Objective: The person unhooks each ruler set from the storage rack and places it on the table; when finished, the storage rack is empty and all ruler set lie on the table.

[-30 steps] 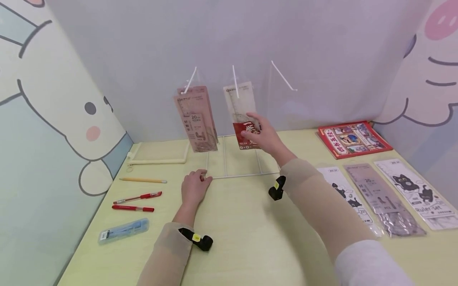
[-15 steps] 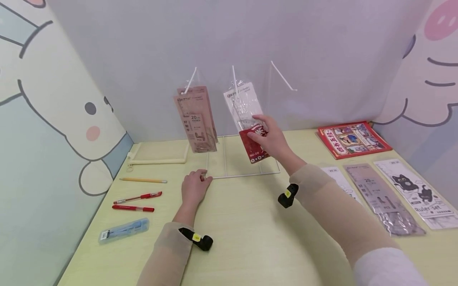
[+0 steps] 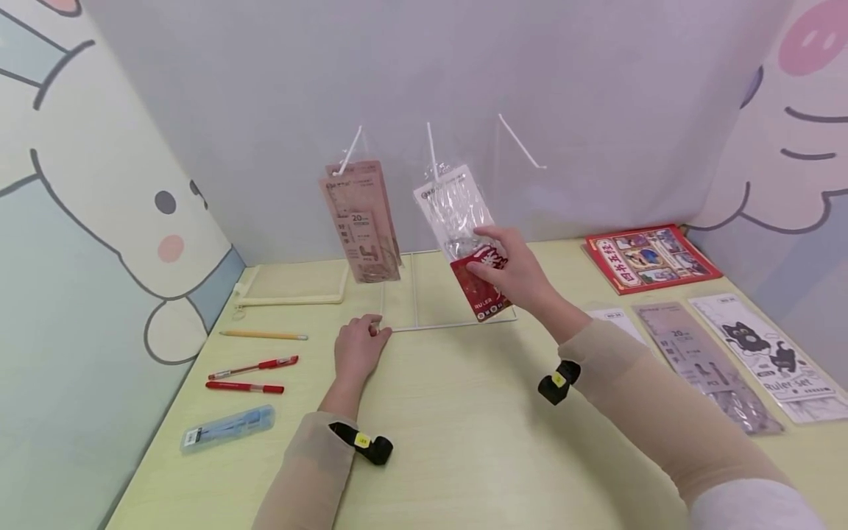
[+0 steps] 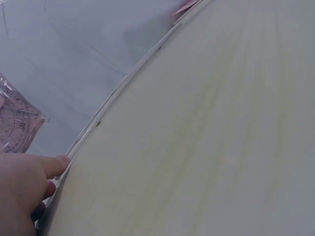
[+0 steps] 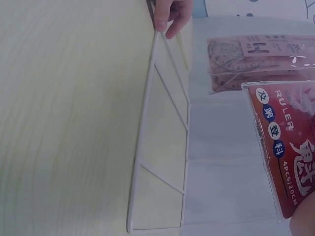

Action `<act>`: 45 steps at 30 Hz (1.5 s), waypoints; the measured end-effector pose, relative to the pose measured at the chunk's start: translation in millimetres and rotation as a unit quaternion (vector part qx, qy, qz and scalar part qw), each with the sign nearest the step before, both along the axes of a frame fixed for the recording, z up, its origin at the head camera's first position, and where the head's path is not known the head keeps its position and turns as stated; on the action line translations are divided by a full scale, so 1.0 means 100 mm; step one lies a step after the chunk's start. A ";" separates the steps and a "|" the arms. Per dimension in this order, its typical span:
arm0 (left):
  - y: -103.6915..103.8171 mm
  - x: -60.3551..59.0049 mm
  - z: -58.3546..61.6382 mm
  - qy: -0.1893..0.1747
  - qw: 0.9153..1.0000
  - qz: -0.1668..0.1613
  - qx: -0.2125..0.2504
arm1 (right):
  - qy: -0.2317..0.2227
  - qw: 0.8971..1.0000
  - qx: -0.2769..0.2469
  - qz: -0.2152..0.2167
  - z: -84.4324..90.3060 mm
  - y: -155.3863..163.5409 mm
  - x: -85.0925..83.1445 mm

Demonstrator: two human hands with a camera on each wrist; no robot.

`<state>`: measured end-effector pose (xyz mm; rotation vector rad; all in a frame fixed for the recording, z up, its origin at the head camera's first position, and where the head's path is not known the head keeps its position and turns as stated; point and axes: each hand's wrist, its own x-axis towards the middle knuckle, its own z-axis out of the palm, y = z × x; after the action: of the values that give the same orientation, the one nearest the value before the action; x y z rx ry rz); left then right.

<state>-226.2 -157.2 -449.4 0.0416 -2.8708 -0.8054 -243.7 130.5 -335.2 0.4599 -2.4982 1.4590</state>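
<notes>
Currently right hand [image 3: 513,269] pinches the red-and-clear plastic ruler-set packet [image 3: 467,239], top hanging on the white wire hook [image 3: 432,151] above the grip; left hand [image 3: 358,346], fingers curled, steadies the white wire rack base [image 3: 450,324]; unhooking seems underway, needing an outward slide.

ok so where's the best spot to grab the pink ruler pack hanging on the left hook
Probably the lower end of the pink ruler pack, pinched front and back, coming from the front. It hangs flat and upright from the left hook, its bottom edge free above the table, so it can be drawn forward along the peg. The right hand grips the red ruler pack that same way.
</notes>
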 end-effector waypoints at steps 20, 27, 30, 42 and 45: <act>0.02 0.01 0.04 -0.006 1.000 0.000 0.005 | -0.036 0.999 0.009 0.022 0.12 0.06 0.38; 0.01 0.01 0.03 -0.004 1.000 0.000 0.001 | -0.005 0.999 0.010 0.040 0.11 0.12 0.44; 0.01 0.01 0.02 -0.007 1.000 0.000 0.001 | 0.002 0.999 0.004 0.048 0.12 0.13 0.47; 0.01 0.01 0.02 0.000 1.000 -0.001 0.001 | 0.003 0.998 -0.017 0.055 0.13 0.15 0.52; 0.01 0.02 0.02 0.004 1.000 -0.001 0.002 | -0.016 0.998 -0.039 0.055 0.09 0.20 0.52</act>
<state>-224.6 -155.8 -447.4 0.0353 -2.8634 -0.8092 -191.2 150.2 -326.6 0.5730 -2.4650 1.6103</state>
